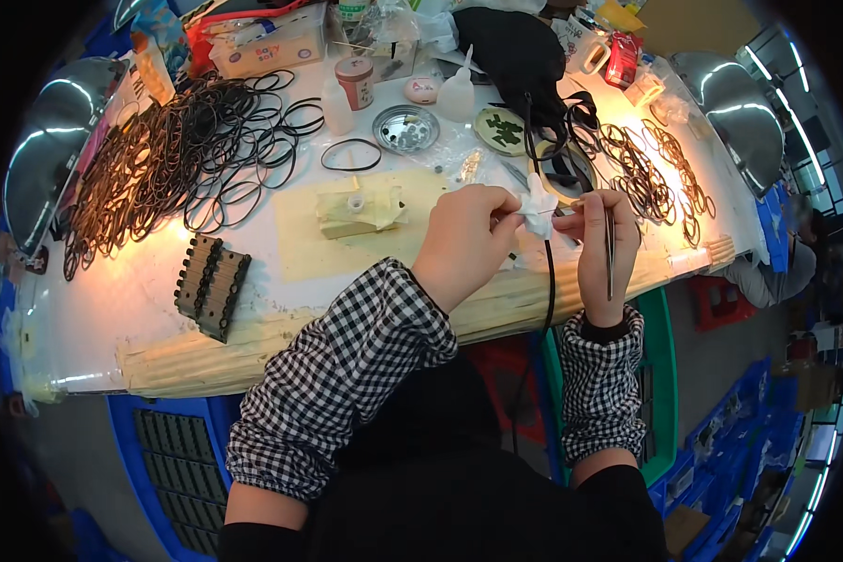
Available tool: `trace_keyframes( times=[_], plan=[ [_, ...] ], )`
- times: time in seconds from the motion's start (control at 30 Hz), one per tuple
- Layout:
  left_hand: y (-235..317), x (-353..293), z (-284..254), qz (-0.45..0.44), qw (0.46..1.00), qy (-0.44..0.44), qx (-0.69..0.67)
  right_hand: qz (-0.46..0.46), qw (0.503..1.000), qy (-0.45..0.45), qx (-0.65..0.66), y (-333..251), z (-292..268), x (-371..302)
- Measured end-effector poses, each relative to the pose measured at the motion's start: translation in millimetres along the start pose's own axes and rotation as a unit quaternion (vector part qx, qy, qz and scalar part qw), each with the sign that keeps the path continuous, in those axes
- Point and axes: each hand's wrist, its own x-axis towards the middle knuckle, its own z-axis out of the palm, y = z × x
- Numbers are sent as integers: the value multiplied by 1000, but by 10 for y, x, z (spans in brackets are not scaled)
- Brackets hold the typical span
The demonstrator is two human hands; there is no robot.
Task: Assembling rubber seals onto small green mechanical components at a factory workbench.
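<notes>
Right of the yellow block (347, 228), the left hand (461, 242) pinches a white wad (538, 202) by a black cord (551, 276) and the right hand (601, 245) grips tweezers (611, 255), so this bit looks started but unfinished.

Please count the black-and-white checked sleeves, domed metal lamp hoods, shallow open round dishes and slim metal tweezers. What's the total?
Black-and-white checked sleeves: 2
Domed metal lamp hoods: 2
Shallow open round dishes, one silver, one cream: 2
Slim metal tweezers, in the right hand: 1
Total: 7
</notes>
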Motion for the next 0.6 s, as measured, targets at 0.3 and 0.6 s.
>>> trace_keyframes(
  times=[0.3, 0.6],
  plan=[
    [68, -120, 15, 9, 994, 30, -101, 11, 999, -40, 21, -79, 126, -7],
    [159, -156, -27, 21, 1000, 16, -15, -17, 997, 52, 62, -75, 9, 112]
  ],
)
